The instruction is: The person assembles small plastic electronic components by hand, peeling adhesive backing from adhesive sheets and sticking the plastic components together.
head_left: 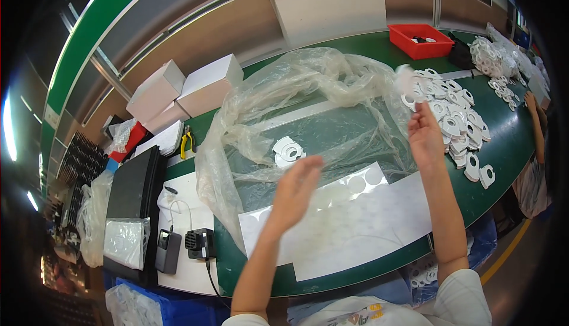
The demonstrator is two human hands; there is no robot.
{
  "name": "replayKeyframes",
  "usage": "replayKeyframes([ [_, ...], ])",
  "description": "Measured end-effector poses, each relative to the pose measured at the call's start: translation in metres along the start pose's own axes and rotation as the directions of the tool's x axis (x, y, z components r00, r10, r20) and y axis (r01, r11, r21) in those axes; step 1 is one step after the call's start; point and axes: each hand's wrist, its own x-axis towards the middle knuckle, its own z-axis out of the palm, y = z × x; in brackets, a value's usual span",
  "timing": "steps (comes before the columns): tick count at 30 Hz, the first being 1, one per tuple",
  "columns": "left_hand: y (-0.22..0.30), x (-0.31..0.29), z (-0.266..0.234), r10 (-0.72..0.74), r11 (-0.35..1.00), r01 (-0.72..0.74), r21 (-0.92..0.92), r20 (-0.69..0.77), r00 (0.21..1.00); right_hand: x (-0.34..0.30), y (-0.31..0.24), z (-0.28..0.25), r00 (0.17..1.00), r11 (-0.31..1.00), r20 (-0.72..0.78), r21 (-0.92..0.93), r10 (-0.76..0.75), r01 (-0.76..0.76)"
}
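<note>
My left hand (294,194) hovers over the near side of the clear plastic bag, fingers stretched out and slightly blurred, with nothing seen in it. Just beyond it, a few white ring-shaped plastic parts (288,152) lie together on the bag (349,130). My right hand (425,135) is raised at the bag's right edge, its fingers loosely apart. Past its fingertips is a motion-blurred white part (408,82), seemingly off the fingers. To the right spreads a heap of similar white parts (453,113). Below my hands lies a white sheet with round stickers (355,225).
White boxes (210,83) stand at the back left, near yellow-handled pliers (187,142). A black case (131,190) and a small black device (200,243) with a cable lie left. A red bin (419,40) stands at the back right. Another person's hand (530,102) shows far right.
</note>
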Motion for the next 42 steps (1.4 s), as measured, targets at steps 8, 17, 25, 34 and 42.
replayKeyframes([
  [8,-0.063,0.070,-0.089,0.199,0.581,-0.225,0.782,0.132,0.971,-0.033,0.020,0.029,0.988,0.982,-0.105,-0.142,0.110,-0.125],
  [17,-0.069,0.115,-0.095,-0.267,0.522,-0.186,0.833,0.366,0.891,-0.077,0.047,0.046,0.722,0.455,0.492,-0.848,0.487,0.271],
  [25,-0.053,0.131,-0.097,-0.360,0.350,-0.149,0.925,0.280,0.890,-0.137,0.065,0.052,0.340,0.078,0.571,-0.583,0.747,0.809],
  [34,-0.018,0.082,-0.077,0.047,0.401,-0.018,0.916,0.000,0.999,-0.142,0.065,0.051,0.368,0.012,0.463,-0.635,0.807,0.773],
  [42,-0.013,-0.012,0.040,-0.247,0.489,0.202,-0.848,0.087,0.965,-0.144,0.058,0.042,0.339,0.050,0.493,-0.620,0.802,0.783],
])
